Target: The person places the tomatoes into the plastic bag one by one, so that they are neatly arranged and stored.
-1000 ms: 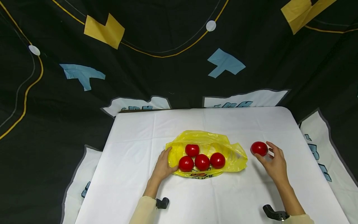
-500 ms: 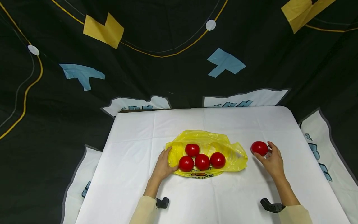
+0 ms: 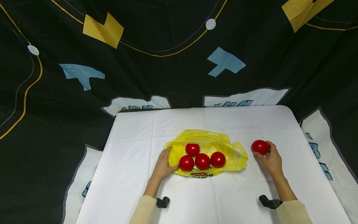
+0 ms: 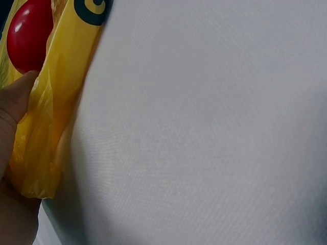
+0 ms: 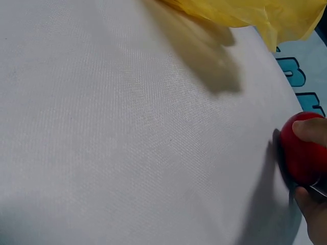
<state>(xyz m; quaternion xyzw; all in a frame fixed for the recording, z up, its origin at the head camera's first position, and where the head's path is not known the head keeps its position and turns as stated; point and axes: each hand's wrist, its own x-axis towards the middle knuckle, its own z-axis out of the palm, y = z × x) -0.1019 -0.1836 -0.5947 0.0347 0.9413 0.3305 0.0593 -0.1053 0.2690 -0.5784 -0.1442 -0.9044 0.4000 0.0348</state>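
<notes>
A yellow plastic bag lies spread on the table with several shiny red, tomato-like balls in its mouth. The left hand holds the bag's left end. In the left wrist view its thumb lies over the bag's edge, beside a red ball; its other fingers are mostly hidden. Right of the bag, apart from it, the right hand grips another red ball between thumb and fingers. That ball is cut off by the frame in the right wrist view.
White cloth covers the table. Behind it hangs a dark curtain with yellow and blue shapes. Each wrist carries a black camera mount, such as the right one. The bag's right end shows in the right wrist view.
The right hand has moved slightly, its fingers coming closer round the red ball at the right. The ball is nearly where it was. The left hand and bag stay put.
</notes>
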